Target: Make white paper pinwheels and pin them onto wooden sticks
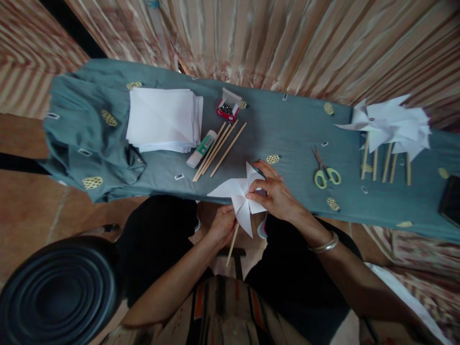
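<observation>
A white paper pinwheel (pixel 240 191) is held up at the front edge of the table, its wooden stick (pixel 233 245) slanting down toward my lap. My left hand (pixel 223 224) is closed on it from below and behind, close to the top of the stick; some of its fingertips are hidden by the paper. From the right, my right hand (pixel 276 192) presses thumb and fingers at the pinwheel's centre. Whether a pin is under those fingers cannot be made out. Just beyond lie several loose wooden sticks (pixel 220 149) and a glue stick (pixel 201 149).
A stack of white paper (pixel 161 117) lies at the left, with an open red box of small metal pins (pixel 227 109) beside it. Scissors (pixel 325 173) and several finished pinwheels (pixel 395 122) lie to the right. A black stool (pixel 59 292) stands at my left.
</observation>
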Demonstrator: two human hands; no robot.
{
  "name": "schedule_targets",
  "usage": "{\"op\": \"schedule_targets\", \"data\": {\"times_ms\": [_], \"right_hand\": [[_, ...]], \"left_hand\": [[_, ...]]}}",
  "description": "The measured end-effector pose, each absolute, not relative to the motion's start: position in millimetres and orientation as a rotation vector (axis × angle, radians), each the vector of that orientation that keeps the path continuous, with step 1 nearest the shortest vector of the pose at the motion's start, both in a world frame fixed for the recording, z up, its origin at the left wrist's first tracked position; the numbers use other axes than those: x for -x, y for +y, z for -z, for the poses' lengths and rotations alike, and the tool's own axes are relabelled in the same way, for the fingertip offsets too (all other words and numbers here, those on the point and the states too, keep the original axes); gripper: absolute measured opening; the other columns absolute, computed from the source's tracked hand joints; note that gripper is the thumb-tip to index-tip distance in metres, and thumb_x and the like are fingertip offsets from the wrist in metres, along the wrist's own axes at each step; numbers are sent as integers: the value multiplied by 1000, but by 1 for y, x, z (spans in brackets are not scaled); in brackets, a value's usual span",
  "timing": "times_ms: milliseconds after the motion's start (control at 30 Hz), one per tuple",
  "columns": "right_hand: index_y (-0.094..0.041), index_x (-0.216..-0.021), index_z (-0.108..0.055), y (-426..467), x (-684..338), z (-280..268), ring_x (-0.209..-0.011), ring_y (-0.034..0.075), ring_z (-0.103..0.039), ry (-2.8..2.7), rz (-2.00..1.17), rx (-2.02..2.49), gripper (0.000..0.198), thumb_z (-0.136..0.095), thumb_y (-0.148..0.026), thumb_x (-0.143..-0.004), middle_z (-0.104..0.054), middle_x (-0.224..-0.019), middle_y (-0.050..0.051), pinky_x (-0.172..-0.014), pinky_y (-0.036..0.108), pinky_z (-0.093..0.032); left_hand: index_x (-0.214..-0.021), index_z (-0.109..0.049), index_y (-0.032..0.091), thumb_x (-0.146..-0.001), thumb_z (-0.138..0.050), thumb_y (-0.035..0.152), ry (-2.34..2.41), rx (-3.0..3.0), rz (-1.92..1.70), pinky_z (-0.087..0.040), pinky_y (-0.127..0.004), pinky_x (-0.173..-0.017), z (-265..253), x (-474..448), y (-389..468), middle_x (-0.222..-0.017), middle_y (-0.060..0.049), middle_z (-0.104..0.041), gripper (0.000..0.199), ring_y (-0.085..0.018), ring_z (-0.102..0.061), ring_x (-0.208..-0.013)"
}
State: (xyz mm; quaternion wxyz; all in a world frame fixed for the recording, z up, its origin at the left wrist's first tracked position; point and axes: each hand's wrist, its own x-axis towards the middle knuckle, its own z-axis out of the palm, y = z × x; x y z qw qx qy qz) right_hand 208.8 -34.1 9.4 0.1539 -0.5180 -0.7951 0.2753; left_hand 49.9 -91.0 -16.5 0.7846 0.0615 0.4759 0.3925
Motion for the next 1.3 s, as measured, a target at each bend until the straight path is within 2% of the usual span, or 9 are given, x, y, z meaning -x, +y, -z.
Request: {"op": "schedule_targets", "data": {"times_ms": [167, 367, 467, 700, 933, 1067, 1133, 1200, 1300], "right_hand": [[-20, -85, -72, -31, -203, -24, -141, 36, -38, -2459, -631, 1430, 11, -65, -28, -88, -51, -142, 13, -109, 57, -37], [-16, -91, -71, -29, -197, -40, -114, 34, -55, -2735, -405, 1375, 13, -66, -28, -89, -64, -115, 15, -92, 47, -45], [-16, -94, -71, -29, -194, -45, -105, 31, -56, -2875, -285, 1310, 15, -63, -28, -92, -67, -107, 14, -87, 43, -44], [-16, -88, -68, -21, -190, -52, -83, 24, -56, -3133, -239, 1068, 19, -53, -23, -98, -68, -83, 8, -75, 37, -39], [-14, -83, -68, -2, -188, -58, -83, 24, -57, -3239, -364, 947, 20, -59, -29, -94, -69, -81, 9, -74, 36, -38], [-12, -92, -68, 4, -191, -59, -90, 28, -59, -3194, -410, 1012, 23, -65, -35, -90, -70, -89, 13, -80, 40, -45], [-10, -107, -66, 7, -194, -56, -103, 33, -59, -3114, -414, 1048, 34, -68, -38, -87, -69, -109, 18, -88, 45, -47], [-9, -125, -60, 12, -198, -50, -121, 37, -53, -3038, -474, 1042, 51, -70, -40, -86, -61, -132, 22, -98, 52, -46], [-12, -138, -51, 20, -204, -41, -135, 39, -45, -2986, -653, 993, 66, -70, -46, -84, -49, -147, 22, -108, 59, -40]], "left_hand": [[-60, -71, 12, -43, -92, 35, 991, -110, -856, -57, -32, -67, 20, -51, -94, -61, -8, -72, 35, -27, -72, -76], [-62, -72, 13, -46, -91, 34, 979, -118, -871, -57, -32, -67, 21, -51, -94, -60, -8, -71, 32, -28, -72, -77], [-61, -72, 13, -49, -90, 34, 967, -129, -875, -56, -31, -67, 22, -51, -94, -60, -8, -71, 30, -28, -72, -78], [-58, -71, 13, -42, -92, 37, 961, -97, -882, -55, -31, -63, 21, -52, -95, -55, -6, -68, 35, -26, -71, -69], [-57, -72, 14, -40, -93, 41, 966, -87, -877, -51, -27, -57, 21, -52, -97, -54, -4, -68, 38, -20, -67, -57], [-60, -73, 13, -45, -91, 44, 956, -118, -878, -49, -26, -56, 22, -52, -98, -55, -5, -68, 39, -19, -66, -57], [-60, -74, 13, -45, -91, 44, 964, -114, -864, -48, -26, -54, 21, -52, -98, -55, -5, -68, 39, -18, -65, -55], [-59, -73, 13, -44, -91, 44, 974, -102, -852, -47, -25, -52, 21, -52, -98, -53, -5, -67, 39, -18, -64, -52], [-57, -73, 13, -42, -92, 43, 969, -87, -843, -46, -26, -52, 20, -52, -98, -51, -5, -66, 39, -18, -63, -51]]}}
